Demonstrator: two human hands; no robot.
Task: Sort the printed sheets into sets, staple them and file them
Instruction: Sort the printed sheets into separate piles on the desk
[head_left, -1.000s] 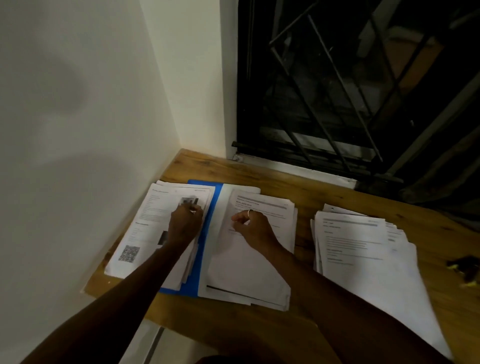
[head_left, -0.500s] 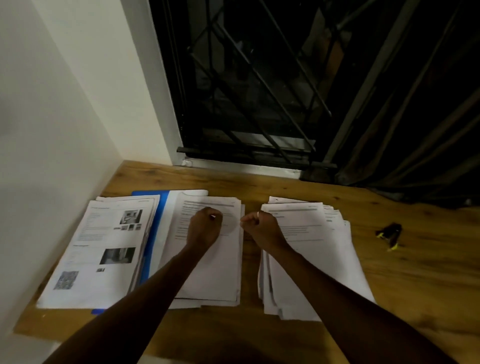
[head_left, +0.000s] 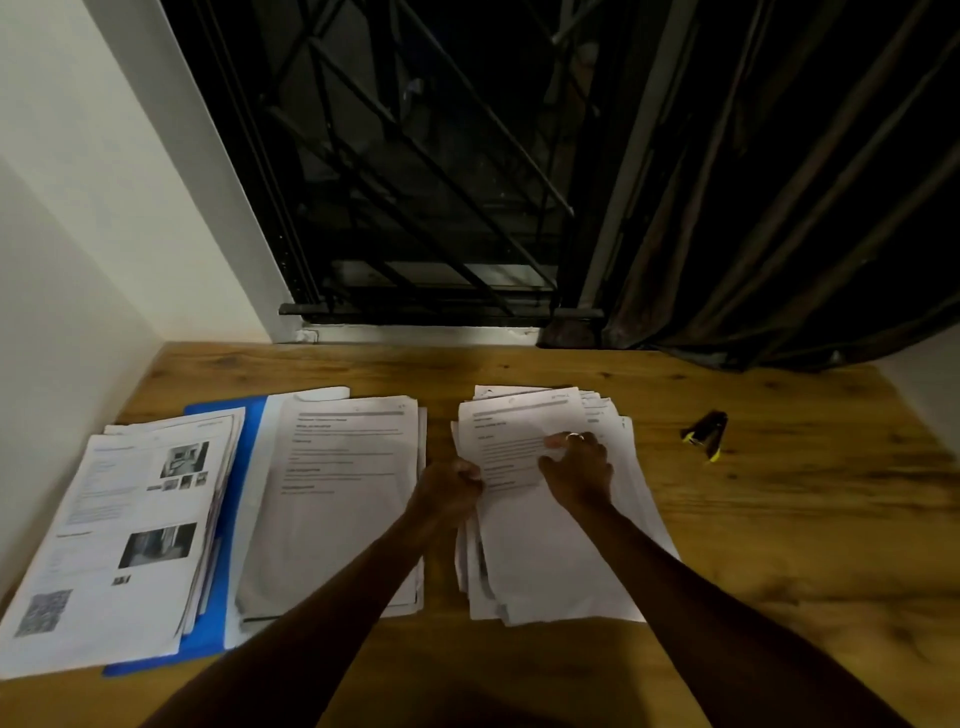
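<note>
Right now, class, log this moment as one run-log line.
left hand: grips top sheet, right pile; right hand: on same sheet, grip unclear; stapler: untouched

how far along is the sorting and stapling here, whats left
Done: the sheets lie in three piles, the left pile on a blue folder, the middle pile beside it. In hand: the left hand and right hand grip top sheets of the right pile, so sorting seems under way. Left: the stapler lies untouched on the table; no staples can be made out, so stapling and filing probably remain.
</note>
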